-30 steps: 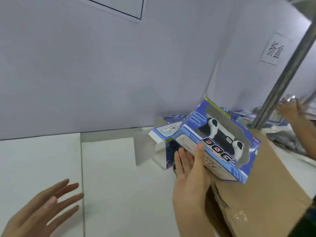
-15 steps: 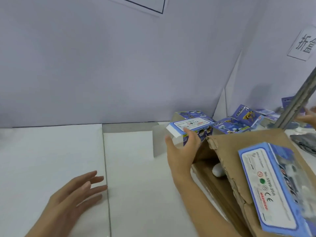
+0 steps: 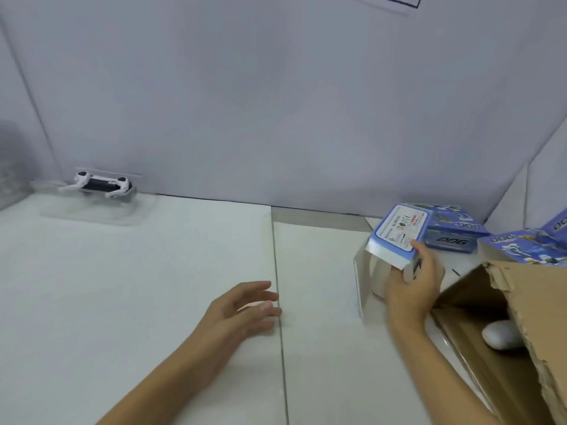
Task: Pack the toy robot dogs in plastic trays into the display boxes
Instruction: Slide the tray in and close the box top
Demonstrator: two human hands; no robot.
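Note:
A white and black toy robot dog (image 3: pixel 101 184) lies in a clear plastic tray (image 3: pixel 92 210) at the far left, against the wall. My right hand (image 3: pixel 412 283) grips an empty blue display box (image 3: pixel 399 233) at the right, its open end and flap turned toward me. Fingers relaxed, my left hand (image 3: pixel 242 308) hovers over the white table (image 3: pixel 138 286) and holds nothing. More blue display boxes (image 3: pixel 454 231) lie behind the held one.
A brown cardboard carton (image 3: pixel 527 317) fills the lower right, with a white rounded object (image 3: pixel 503 334) inside it. Flat printed box blanks (image 3: pixel 527 246) lie at the far right. A grey wall closes the back of the table.
The packed box left my right hand and went to the carton, now out of view. My right hand took hold of the empty box. The view swung left, revealing the dog in its tray.

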